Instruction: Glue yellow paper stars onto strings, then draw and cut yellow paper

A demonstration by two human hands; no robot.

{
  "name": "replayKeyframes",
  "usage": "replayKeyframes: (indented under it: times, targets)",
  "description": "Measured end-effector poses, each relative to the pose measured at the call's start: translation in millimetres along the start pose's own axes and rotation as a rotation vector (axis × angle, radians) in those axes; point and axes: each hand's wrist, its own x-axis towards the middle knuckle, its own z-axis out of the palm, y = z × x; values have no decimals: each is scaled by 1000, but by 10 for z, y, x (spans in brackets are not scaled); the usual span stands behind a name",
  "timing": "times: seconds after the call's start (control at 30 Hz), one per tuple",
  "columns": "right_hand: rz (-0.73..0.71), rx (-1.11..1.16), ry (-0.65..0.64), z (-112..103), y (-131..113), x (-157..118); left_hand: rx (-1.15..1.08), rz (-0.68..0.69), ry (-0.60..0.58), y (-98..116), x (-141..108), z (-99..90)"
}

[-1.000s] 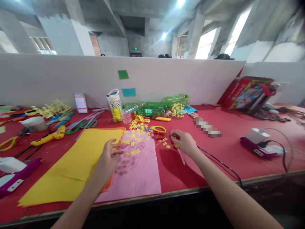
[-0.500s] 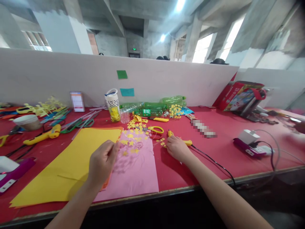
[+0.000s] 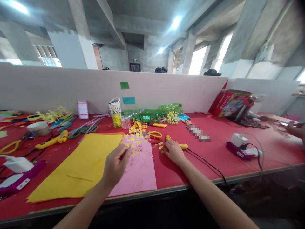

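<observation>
Head view shows small yellow stars (image 3: 161,146) on the red table (image 3: 166,178), just beside your right hand (image 3: 175,152); they look light, thin, easily creased, best pinched flat across two points. Your left hand (image 3: 116,163) has fingertips together; you cannot tell whether either hand grips anything.

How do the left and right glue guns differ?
The left glue gun lies untouched; the right glue gun is partly covered by the right hand. The left glue gun's body shows nearly whole; the right glue gun's middle is hidden. Both are yellow, with dark cords.
</observation>
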Motion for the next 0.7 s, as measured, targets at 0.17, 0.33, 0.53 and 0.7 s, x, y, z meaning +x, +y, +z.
replayKeyframes:
  times: [0.17, 0.33, 0.53, 0.7]
  targets:
    - [45, 108, 120, 16, 60, -8, -262, -174, -231, 220, -163, 289]
    - [68, 193, 266, -57, -110, -110, -727, -642, -338, 209, -167, 1009]
    - [-44, 266, 285, -102, -346, -237, -893, -712, -130, 102, -131, 1488]
    - [-95, 282, 229, -104, -368, -263, -965, -702, -108, 67, -200, 1470]
